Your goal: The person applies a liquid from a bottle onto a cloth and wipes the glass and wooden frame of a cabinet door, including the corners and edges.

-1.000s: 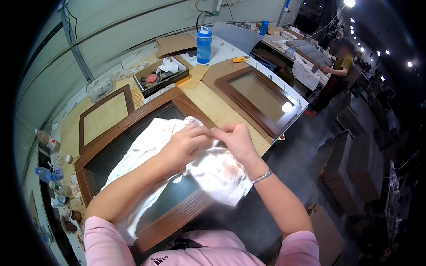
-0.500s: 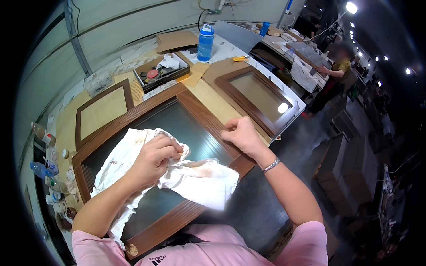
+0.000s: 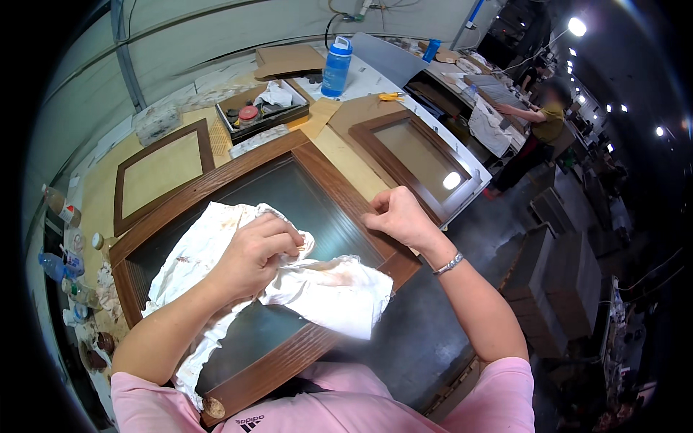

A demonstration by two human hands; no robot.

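A brown wood-framed door with a dark glass pane [image 3: 263,198] lies tilted in front of me, its near corner close to my body. Bunched under the fingers of my left hand [image 3: 258,249] is a stained white cloth [image 3: 328,289], which spreads over the glass and hangs past the frame's near right side. My right hand [image 3: 399,220] is closed in a pinch at the right-hand wooden rail [image 3: 343,191]. Whatever is between its fingertips, if anything, is hidden. A pale round patch [image 3: 214,408] shows at the frame's near corner.
Two smaller frames, one left [image 3: 124,184] and one right [image 3: 379,133], lie on the bench. Behind stand a box of supplies [image 3: 278,115] and a blue bottle [image 3: 336,68]. Bottles [image 3: 61,206] line the left edge. Another person [image 3: 548,123] works at the far right bench.
The view has shifted slightly. Both hands keep nearly the same places, the left on the cloth and the right at the rail. The far person's arm has moved.
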